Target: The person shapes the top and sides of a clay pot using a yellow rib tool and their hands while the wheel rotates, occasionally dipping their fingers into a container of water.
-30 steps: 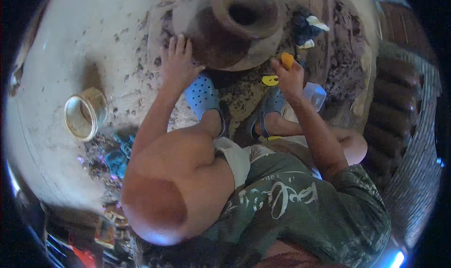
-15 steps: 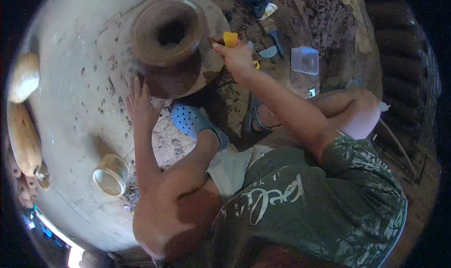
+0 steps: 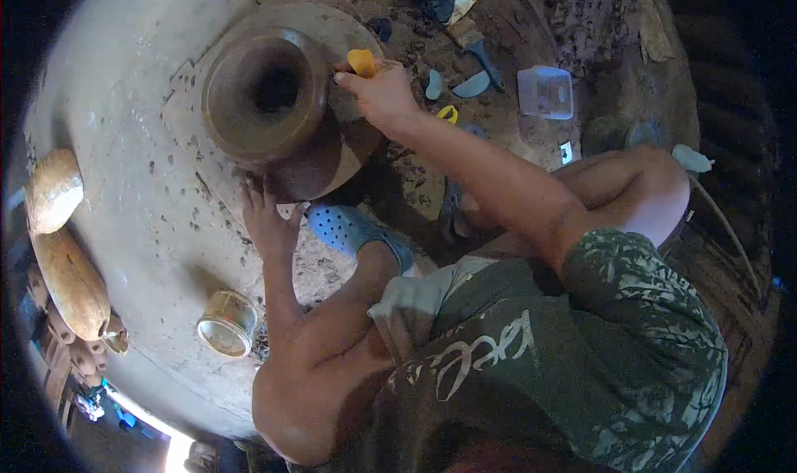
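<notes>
A brown clay pot (image 3: 224, 120) with a wide flared rim and dark opening sits on a round, clay-smeared board (image 3: 353, 37) at the upper left. My right hand (image 3: 383, 98) is beside the pot's right side, its fingers closed on a yellow tool (image 3: 362, 62) that sticks up out of the grip. The tool's lower end is hidden by my fingers. Below the pot, my left hand (image 3: 272, 224) has its fingers extended, the tips at the board's near edge. It holds nothing that I can see.
A blue clog (image 3: 336, 226) on my foot is close to the board. To the right lie a yellow ring (image 3: 448, 114), a pale half-round scraper (image 3: 471, 85) and a clear plastic box (image 3: 545, 93). A bucket (image 3: 227, 324) stands lower left, near long gourd-like vessels (image 3: 73, 282).
The whole view has shifted, with the pot now lower and further left. My right hand has moved left, away from the yellow ring, still gripping the yellow tool. My left hand stays near the board's edge.
</notes>
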Demonstrator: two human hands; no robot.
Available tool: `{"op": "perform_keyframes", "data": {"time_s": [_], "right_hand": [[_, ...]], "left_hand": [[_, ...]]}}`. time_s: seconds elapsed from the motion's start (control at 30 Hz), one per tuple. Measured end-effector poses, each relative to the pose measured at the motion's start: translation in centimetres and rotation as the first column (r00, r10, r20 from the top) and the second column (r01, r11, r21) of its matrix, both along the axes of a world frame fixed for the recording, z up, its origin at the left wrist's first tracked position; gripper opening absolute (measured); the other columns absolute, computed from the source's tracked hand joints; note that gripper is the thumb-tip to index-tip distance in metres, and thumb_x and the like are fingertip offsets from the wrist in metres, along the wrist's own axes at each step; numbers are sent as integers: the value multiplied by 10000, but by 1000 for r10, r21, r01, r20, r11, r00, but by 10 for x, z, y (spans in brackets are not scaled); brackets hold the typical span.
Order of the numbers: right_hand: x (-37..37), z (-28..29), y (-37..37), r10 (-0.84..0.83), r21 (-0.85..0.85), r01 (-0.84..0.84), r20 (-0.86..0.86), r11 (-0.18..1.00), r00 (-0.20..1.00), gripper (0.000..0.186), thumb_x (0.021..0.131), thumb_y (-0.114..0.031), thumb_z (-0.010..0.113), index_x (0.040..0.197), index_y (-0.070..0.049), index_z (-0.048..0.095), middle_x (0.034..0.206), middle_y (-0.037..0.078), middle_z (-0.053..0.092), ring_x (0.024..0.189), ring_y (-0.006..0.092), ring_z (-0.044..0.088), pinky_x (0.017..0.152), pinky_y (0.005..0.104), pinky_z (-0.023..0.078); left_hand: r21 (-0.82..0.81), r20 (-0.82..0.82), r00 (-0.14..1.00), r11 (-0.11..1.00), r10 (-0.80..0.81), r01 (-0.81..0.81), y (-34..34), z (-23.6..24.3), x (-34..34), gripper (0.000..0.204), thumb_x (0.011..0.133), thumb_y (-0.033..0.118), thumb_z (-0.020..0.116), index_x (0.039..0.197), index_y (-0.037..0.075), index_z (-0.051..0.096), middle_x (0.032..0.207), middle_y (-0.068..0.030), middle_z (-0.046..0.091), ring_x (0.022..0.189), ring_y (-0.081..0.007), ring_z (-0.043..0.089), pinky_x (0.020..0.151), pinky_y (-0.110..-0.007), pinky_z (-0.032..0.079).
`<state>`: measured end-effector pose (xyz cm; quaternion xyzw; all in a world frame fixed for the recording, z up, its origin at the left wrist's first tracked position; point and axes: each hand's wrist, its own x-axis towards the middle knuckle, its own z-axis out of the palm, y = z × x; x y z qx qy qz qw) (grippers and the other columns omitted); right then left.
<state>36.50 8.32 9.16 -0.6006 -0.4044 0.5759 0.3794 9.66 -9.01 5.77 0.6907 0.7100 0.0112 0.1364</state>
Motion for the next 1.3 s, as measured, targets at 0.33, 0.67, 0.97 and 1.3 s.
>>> {"op": "perform_keyframes", "data": {"time_s": [0.33,0.67,0.97,1.3], "right_hand": [[-24,12,-40,-97,-77,84,-180,993,979,388,960,-63,665,1347,-31,663,1041,-3,665,900,86,585,810,263,492],[9,13,-31,88,-32,-89,-12,996,996,505,984,-197,598,1447,-2,551,919,22,621,733,112,567,672,292,487],[27,-3,48,248,25,-267,304,963,920,376,1000,-187,644,1316,15,623,1035,101,725,795,160,669,703,319,539],[6,-24,79,293,392,-353,206,850,934,362,992,-20,581,1338,-30,686,1206,74,746,1098,162,687,992,310,529]], "left_hand": [[72,15,999,996,-51,50,-6,-11,-2,1011,797,552,812,1572,42,411,1614,-322,353,1512,-510,286,1218,-538,303],[27,-23,999,999,46,-46,-4,-1,21,1002,762,565,834,1534,39,472,1595,-305,397,1512,-455,331,1191,-571,318],[69,-52,996,994,-75,79,21,13,-23,1014,679,559,874,1456,1,536,1563,-260,462,1521,-412,341,1180,-592,334],[13,-37,994,995,-99,100,20,6,-14,1086,712,691,791,1465,-39,509,1574,-306,428,1498,-466,357,1175,-623,322]]}}
